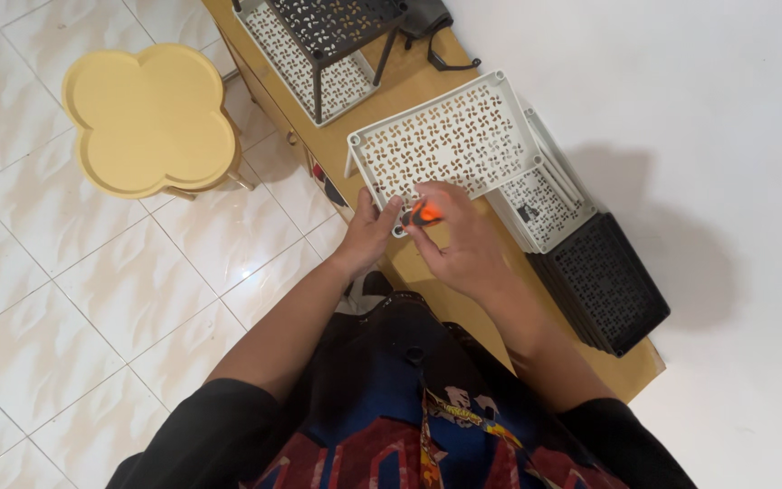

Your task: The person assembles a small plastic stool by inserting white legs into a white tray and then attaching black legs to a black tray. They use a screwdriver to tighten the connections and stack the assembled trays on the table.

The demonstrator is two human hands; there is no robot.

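**Orange-handled tool meets white patterned tray at the table edge**

Orange flashes between the fingers: my right hand (463, 240) is closed around a small orange-handled tool (423, 215), and I read its long axis as running roughly left to right in the head view, the dark tip aimed left at the near corner of the white perforated tray (450, 136). What kind of tool it is I cannot tell; most of it is buried in the grip.

My left hand (368, 231) is pinched onto that same near edge of the tray, thumb on top, fingers underneath. The tray is a rectangle with a pinwheel cut-out pattern, its long side slanting from lower left up to upper right, lying on the wooden table (427, 281) and overlapping a second white tray (545, 204) just beside it.

Further right sits a stack of black perforated trays (604, 281), touching that white one. Up at the top, a black rack (337, 27) stands on another white tray (300, 54). Off to the left on the tiled floor (65, 290), well apart from the table, is a yellow clover-shaped stool (151, 118).
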